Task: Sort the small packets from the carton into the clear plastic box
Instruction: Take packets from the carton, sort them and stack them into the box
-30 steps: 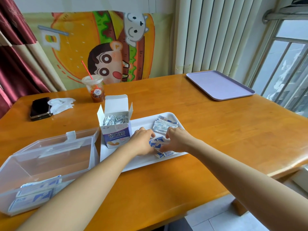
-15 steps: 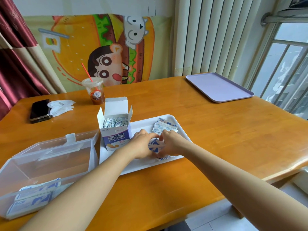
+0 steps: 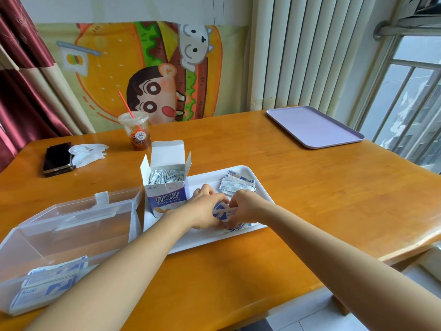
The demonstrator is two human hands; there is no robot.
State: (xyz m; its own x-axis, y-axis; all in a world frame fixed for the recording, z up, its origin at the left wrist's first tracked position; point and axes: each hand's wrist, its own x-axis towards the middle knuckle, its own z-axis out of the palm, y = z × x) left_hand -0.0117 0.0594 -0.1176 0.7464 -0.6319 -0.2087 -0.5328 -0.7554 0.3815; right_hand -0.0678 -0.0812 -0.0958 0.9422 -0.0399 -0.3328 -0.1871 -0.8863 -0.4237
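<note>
Left hand point(image 3: 204, 207) and right hand point(image 3: 247, 206) both clutch blue-and-white packets point(image 3: 221, 209) — mostly hidden between them — opened carton point(image 3: 165, 187) at ten o'clock.

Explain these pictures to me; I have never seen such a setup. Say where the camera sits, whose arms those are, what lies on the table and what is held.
No machine here: a person works with bare hands, and every picture comes from one wide-angle camera worn on their head, looking forward and down. Both arms are theirs. On the wooden table lies a white tray with an open carton of small packets at its left end and a loose pile of packets at its far side. Left of it stands a clear plastic box, some packets already inside. Farther back: a drink cup, a phone, a purple tray. The left hand and right hand together grip a small bundle of packets over the white tray.
</note>
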